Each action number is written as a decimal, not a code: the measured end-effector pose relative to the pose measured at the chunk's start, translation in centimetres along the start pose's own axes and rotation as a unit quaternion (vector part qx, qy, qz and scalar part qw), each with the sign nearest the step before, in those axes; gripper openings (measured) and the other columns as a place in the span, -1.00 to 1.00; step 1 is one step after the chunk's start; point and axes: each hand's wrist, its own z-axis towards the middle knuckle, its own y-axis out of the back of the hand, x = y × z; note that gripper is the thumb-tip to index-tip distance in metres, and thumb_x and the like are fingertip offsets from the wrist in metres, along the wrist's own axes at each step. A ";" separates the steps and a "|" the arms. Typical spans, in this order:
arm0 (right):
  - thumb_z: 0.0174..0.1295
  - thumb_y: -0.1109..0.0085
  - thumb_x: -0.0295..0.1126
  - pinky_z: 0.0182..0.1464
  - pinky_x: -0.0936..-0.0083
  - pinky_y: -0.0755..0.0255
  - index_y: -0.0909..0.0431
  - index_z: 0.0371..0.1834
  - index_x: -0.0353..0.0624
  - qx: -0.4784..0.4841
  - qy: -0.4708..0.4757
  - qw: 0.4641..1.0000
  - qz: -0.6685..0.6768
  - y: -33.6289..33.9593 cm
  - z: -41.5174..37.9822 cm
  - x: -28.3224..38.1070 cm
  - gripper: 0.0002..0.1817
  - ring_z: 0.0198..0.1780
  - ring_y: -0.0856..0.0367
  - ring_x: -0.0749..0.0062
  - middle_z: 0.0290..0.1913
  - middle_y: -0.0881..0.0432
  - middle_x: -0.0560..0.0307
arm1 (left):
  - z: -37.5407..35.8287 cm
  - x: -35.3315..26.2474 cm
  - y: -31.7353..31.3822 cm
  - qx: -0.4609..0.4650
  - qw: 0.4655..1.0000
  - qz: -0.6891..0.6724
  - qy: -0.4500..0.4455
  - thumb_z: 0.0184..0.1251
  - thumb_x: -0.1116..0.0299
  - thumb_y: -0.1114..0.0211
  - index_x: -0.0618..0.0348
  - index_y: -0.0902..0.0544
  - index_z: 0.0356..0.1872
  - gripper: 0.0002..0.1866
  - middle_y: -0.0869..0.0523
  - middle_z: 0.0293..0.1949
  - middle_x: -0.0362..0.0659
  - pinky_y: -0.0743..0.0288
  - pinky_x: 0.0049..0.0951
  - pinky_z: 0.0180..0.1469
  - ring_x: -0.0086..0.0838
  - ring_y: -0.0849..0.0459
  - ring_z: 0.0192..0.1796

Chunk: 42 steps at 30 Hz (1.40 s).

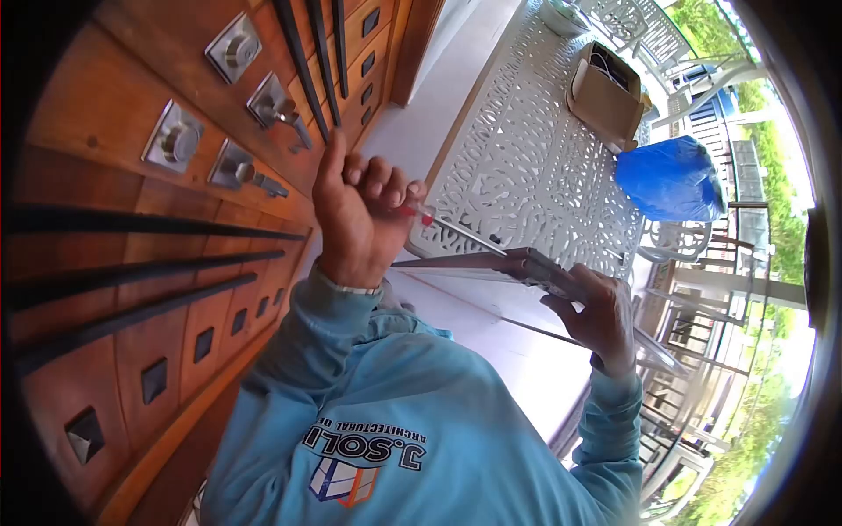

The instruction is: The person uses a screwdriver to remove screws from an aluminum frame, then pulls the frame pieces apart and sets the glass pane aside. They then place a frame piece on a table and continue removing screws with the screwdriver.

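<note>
Curling the left hand [361,215] around a red-handled screwdriver [427,220], pointing it rightward toward a flat piece [531,265], gripping that piece's end in the right hand [607,311].

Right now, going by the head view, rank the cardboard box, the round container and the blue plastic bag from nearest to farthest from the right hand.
From the right hand:
1. Blue plastic bag: at the right edge of the openwork table.
2. Cardboard box: on the table, farther up.
3. Round container: top of the view.
</note>
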 end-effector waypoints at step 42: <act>-0.11 -0.47 -0.18 -0.58 0.37 -0.32 -0.43 -0.58 -0.11 0.042 0.018 0.999 -0.019 -0.1 0.7 -0.7 -0.63 -0.68 -0.49 0.23 -0.67 -0.46 0.12 | 4.2 1.8 4.6 0.432 0.885 -0.167 0.046 0.59 0.03 0.25 -0.04 -0.36 -0.48 -0.58 -0.37 -0.55 -0.33 -0.30 -0.40 -0.20 -0.57 -0.33 -0.52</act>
